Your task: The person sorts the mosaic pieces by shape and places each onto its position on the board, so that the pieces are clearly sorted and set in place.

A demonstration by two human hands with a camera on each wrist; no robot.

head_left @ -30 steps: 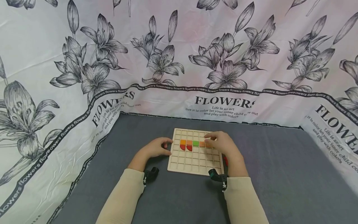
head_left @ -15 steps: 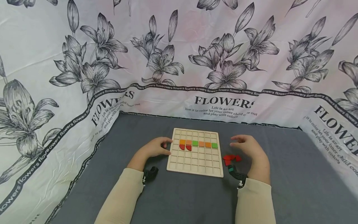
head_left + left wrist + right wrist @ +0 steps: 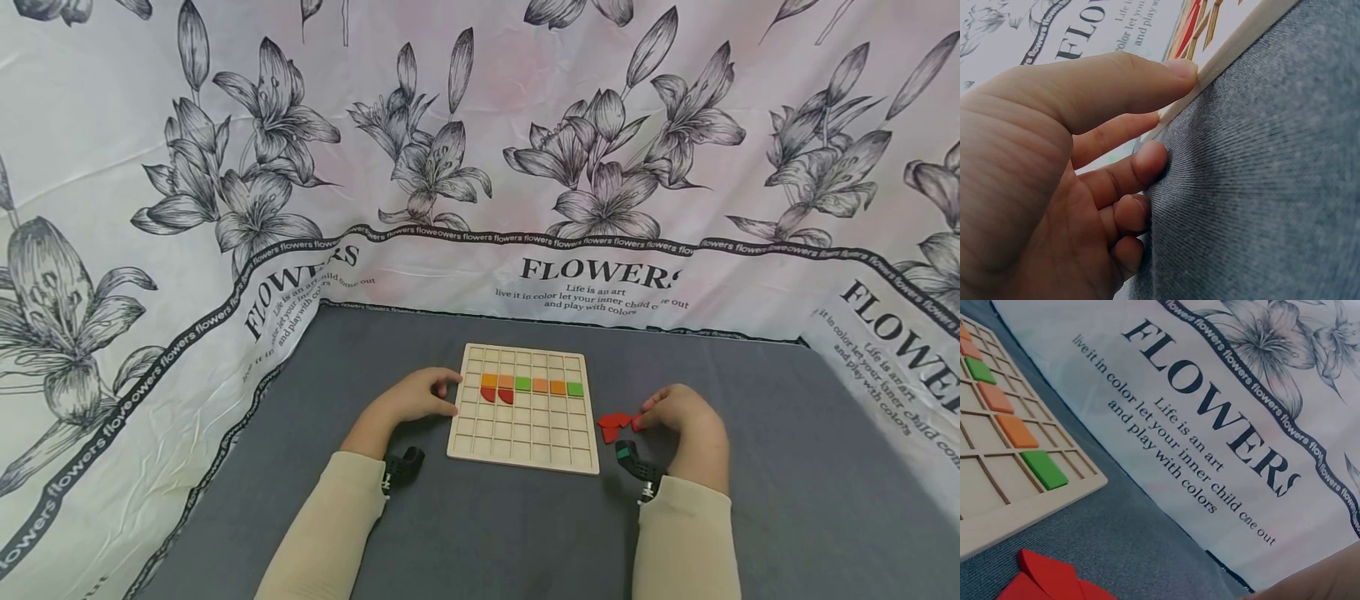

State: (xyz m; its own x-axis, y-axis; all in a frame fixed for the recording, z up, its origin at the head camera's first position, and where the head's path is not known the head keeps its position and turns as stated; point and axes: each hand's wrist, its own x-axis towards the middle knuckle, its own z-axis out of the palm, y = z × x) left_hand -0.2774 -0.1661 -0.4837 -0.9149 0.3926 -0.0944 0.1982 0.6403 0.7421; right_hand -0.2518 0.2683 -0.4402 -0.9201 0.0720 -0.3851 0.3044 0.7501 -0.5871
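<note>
A square wooden grid board (image 3: pixel 517 445) lies on the grey cloth. My left hand (image 3: pixel 417 395) rests at its left side; in the left wrist view the thumb tip and index fingertip touch the board's edge, the other fingers loosely bent on the cloth. To the right of the board, my right hand (image 3: pixel 686 421) pinches a red piece (image 3: pixel 637 423) between thumb and fingers, beside a small pile of red pieces (image 3: pixel 613 421). One row of the board holds orange and green square tiles (image 3: pixel 575 390), with two red quarter-circle pieces (image 3: pixel 506 396) just below on the left.
A dark grey cloth (image 3: pixel 480 533) covers the table. White flower-printed fabric (image 3: pixel 435 275) rises behind and along the sides. Black wrist cameras (image 3: pixel 405 465) sit on both wrists.
My right hand has moved right, off the board, then down onto the red pieces. A green tile now shows at the right of the row. My left hand has stayed at the board's edge.
</note>
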